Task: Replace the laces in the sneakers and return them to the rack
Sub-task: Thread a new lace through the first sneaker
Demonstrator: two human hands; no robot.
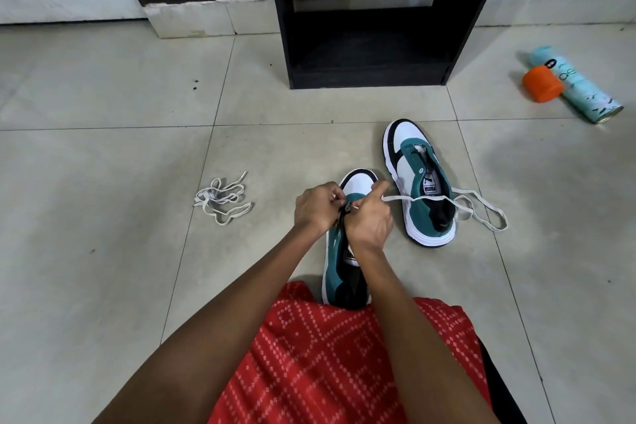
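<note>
A teal, white and black sneaker (pixel 358 184) lies on the tiled floor in front of my lap, toe pointing away. My left hand (pixel 316 208) and my right hand (pixel 370 217) meet over its eyelets. My right hand pinches a white lace (pixel 476 205) that trails right across the second sneaker (pixel 418 179) and loops on the floor beyond it. My left hand pinches at the eyelet area; what it holds is hidden by the fingers. The second sneaker lies to the right with no lace in its eyelets. A loose bundle of white lace (pixel 223 200) lies on the floor to the left.
A black rack (pixel 371 76) with open shelves stands ahead against the wall. An orange cap (pixel 542 83) and a light-blue spray can (pixel 578 86) lie on the floor at the right. Red patterned cloth (pixel 344 361) covers my lap.
</note>
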